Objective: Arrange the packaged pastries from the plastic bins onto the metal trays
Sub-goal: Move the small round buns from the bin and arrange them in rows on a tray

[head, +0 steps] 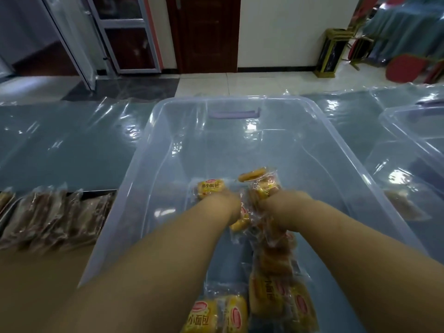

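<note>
Packaged pastries [263,188] in the clear plastic bin [216,140], both hands in, everything motion-blurred.
Fingers on both hands are hidden behind wrists and wrappers. Right hand [278,203] clutches a bunch of yellow packets: some stick up past it, more trail to the near bin edge, cut off at frame bottom. Left hand [228,205] touches a packet just beyond it; can't tell the grip. Brown packets on metal tray [7,212] left of the bin, partly cropped. Second bin [408,131] at right.

The blue-grey tabletop [72,145], under a clear plastic sheet [43,131], carries a clear plastic bin [240,99], a second bin [408,112] and a metal tray [98,193] of brown packaged pastries [52,217].
</note>
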The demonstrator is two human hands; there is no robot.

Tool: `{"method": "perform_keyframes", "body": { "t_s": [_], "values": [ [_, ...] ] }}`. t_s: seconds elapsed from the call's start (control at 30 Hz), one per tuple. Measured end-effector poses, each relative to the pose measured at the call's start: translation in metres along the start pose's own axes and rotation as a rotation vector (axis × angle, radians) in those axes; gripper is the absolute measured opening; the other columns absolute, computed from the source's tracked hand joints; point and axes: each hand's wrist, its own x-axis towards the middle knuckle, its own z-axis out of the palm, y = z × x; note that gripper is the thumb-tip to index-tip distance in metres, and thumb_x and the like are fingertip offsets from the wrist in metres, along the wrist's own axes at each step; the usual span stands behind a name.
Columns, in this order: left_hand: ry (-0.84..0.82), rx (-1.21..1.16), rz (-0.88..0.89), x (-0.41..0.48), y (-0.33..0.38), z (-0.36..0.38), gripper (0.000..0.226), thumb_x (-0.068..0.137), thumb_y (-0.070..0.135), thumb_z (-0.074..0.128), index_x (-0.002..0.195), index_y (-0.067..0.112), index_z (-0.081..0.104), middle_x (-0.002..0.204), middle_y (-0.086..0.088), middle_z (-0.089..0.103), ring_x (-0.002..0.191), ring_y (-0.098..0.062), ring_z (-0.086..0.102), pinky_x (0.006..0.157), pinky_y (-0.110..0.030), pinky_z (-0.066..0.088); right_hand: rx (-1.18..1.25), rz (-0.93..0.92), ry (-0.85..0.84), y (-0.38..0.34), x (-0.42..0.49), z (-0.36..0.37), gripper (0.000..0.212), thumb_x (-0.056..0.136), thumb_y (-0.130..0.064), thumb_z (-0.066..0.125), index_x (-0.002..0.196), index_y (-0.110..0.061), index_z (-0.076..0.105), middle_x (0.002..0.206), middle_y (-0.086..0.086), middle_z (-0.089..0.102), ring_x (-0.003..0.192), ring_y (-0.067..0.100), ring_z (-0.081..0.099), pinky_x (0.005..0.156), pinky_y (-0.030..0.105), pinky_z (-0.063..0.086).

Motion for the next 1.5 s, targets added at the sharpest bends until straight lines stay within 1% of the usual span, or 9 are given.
{"method": "perform_keyframes", "body": {
  "t_s": [0.1, 0.23, 0.37, 0.63, 0.93, 1.1, 1.23, 1.37, 1.5],
  "values": [
    [0.075, -0.121, -0.027, 0.006, 0.001, 0.013, 0.038, 0.094, 0.019, 0.049, 0.128, 0.006, 0.046, 0.13, -0.014, 0.045, 0.101, -0.028, 0.053, 0.073, -0.035, 0.043, 0.015, 0.024, 0.044, -0.001, 0.001, 0.006, 0.041, 0.094, -0.036, 0.047, 0.133, -0.027, 0.046, 0.134, 0.006, 0.045, 0.119, 0.029, 0.046, 0.091, 0.036, 0.041],
    [0.11, -0.305, -0.141, 0.009, -0.002, 0.017, 0.037, 0.085, 0.029, 0.064, 0.114, 0.009, 0.055, 0.108, -0.012, 0.054, 0.091, -0.027, 0.056, 0.073, -0.033, 0.049, -0.04, 0.014, 0.025, -0.003, 0.001, 0.005, 0.046, 0.081, -0.033, 0.068, 0.124, -0.031, 0.051, 0.122, 0.002, 0.046, 0.109, 0.026, 0.05, 0.074, 0.032, 0.041],
    [0.066, -0.221, -0.227, 0.011, -0.008, 0.011, 0.048, 0.075, 0.04, 0.072, 0.112, 0.012, 0.059, 0.104, -0.009, 0.055, 0.099, -0.029, 0.055, 0.083, -0.036, 0.049, -0.029, 0.005, 0.088, -0.004, 0.001, 0.004, 0.03, 0.088, -0.018, 0.058, 0.117, -0.021, 0.057, 0.119, 0.005, 0.05, 0.106, 0.026, 0.051, 0.073, 0.032, 0.038],
    [0.153, -0.296, -0.373, 0.022, -0.03, 0.006, 0.056, 0.081, 0.014, 0.057, 0.132, 0.014, 0.036, 0.134, -0.01, 0.03, 0.123, -0.033, 0.028, 0.093, -0.04, 0.035, 0.114, -0.036, 0.031, -0.005, 0.003, 0.016, 0.054, 0.085, -0.02, 0.062, 0.134, -0.03, 0.04, 0.126, 0.005, 0.053, 0.114, 0.029, 0.052, 0.085, 0.033, 0.045],
    [0.011, -0.449, -0.334, 0.038, -0.044, 0.005, 0.092, 0.081, 0.022, 0.064, 0.147, 0.008, 0.001, 0.15, -0.014, 0.022, 0.134, -0.041, 0.023, 0.105, -0.047, 0.033, 0.13, -0.026, 0.017, -0.004, 0.009, 0.006, 0.034, 0.089, -0.017, 0.057, 0.123, -0.02, 0.056, 0.109, 0.004, 0.057, 0.093, 0.021, 0.053, 0.074, 0.026, 0.04],
    [-0.014, -0.325, -0.367, 0.038, -0.046, 0.004, 0.08, 0.076, 0.039, 0.069, 0.139, 0.009, 0.03, 0.136, -0.011, 0.032, 0.125, -0.036, 0.032, 0.1, -0.041, 0.039, 0.252, 0.071, 0.267, 0.004, 0.014, -0.008, 0.025, 0.084, -0.024, 0.062, 0.105, -0.023, 0.049, 0.079, -0.011, 0.042, 0.07, 0.012, 0.046, 0.059, 0.025, 0.039],
    [-0.008, -0.357, -0.421, 0.035, -0.045, 0.008, 0.067, 0.076, 0.031, 0.07, 0.132, 0.016, 0.038, 0.134, -0.011, 0.027, 0.122, -0.037, 0.028, 0.09, -0.04, 0.04, 0.3, 0.166, 0.349, 0.008, 0.02, -0.01, 0.044, 0.084, -0.011, 0.06, 0.124, -0.022, 0.042, 0.114, 0.002, 0.049, 0.091, 0.021, 0.05, 0.071, 0.032, 0.046],
    [0.001, -0.407, -0.369, 0.039, -0.043, 0.013, 0.081, 0.07, 0.029, 0.075, 0.135, 0.012, 0.03, 0.126, -0.011, 0.046, 0.123, -0.037, 0.037, 0.095, -0.041, 0.043, 0.184, 0.097, 0.36, 0.006, 0.027, 0.001, 0.057, 0.085, -0.017, 0.06, 0.135, -0.02, 0.033, 0.143, 0.008, 0.026, 0.129, 0.03, 0.029, 0.101, 0.044, 0.038],
    [-0.016, -0.408, -0.384, 0.039, -0.043, 0.013, 0.09, 0.061, 0.038, 0.08, 0.132, 0.013, 0.032, 0.118, -0.008, 0.051, 0.118, -0.035, 0.041, 0.096, -0.042, 0.042, 0.166, 0.076, 0.287, 0.004, 0.029, 0.007, 0.06, 0.091, -0.018, 0.052, 0.142, -0.02, 0.022, 0.152, 0.007, 0.016, 0.135, 0.033, 0.02, 0.106, 0.047, 0.031]
  ]
}}
